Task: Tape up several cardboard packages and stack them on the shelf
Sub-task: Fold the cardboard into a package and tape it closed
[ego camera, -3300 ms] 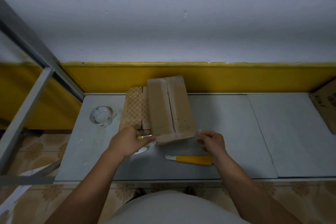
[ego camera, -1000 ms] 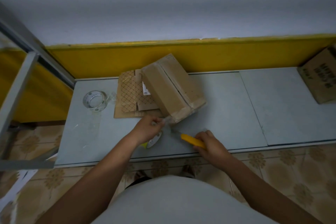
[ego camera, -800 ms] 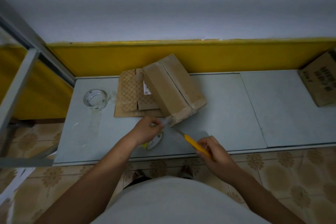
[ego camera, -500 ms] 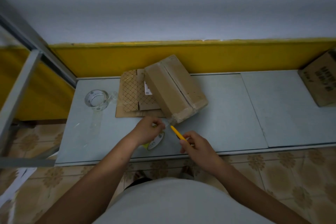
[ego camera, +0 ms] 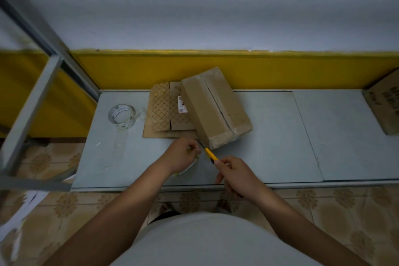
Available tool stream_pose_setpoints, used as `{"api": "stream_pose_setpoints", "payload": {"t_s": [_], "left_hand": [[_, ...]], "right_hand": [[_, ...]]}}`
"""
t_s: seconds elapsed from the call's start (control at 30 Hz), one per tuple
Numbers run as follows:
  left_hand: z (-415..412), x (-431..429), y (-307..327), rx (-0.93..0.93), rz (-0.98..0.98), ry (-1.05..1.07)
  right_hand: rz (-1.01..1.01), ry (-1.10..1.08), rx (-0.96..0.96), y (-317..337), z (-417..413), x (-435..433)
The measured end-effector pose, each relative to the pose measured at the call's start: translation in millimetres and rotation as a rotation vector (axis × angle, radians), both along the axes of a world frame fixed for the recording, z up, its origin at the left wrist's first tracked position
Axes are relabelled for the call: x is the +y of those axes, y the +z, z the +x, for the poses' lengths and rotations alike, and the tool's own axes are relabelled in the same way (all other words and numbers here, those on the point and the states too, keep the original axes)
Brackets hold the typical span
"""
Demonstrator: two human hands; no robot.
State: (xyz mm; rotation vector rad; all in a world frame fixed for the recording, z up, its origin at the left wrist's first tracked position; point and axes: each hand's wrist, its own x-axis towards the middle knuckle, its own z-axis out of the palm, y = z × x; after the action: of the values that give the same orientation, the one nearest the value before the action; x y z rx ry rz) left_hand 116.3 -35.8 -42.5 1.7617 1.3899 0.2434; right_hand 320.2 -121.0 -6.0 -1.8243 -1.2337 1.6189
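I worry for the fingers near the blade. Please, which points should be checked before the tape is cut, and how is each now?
1. Right hand grips the yellow knife: ok.
2. Left hand holds the tape roll: ok.
3. Blade points between left hand and taped box: ok.
4. Left fingers apart from blade: cannot tell, very close.
5. Tape strand taut: cannot tell, too faint.

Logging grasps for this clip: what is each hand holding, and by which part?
Right hand grips the knife by its handle's rear; left hand pinches apparent tape beside the box.
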Motion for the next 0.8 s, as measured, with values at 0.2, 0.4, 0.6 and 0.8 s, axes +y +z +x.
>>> {"api": "stream_pose_setpoints", "payload": {"t_s": [0.2, 0.4, 0.6, 0.8], "left_hand": [[-3, 1, -2, 0.004, 0.020, 0.059], [-11, 5, 1, -0.009, 0.066, 0.100], [-39, 4, -6, 0.099, 0.201, 0.013], [-54, -14, -30, 0.265, 0.336, -0.205]], "right_hand": [[-0.032, 0.046, 0.002, 4, 4, -3], [-0.053, 0.034, -0.050, -18, 11, -15], [0.228, 0.297, -0.536, -57, 41, -5], [0.425, 0.439, -0.795, -94, 67, 12]]}}
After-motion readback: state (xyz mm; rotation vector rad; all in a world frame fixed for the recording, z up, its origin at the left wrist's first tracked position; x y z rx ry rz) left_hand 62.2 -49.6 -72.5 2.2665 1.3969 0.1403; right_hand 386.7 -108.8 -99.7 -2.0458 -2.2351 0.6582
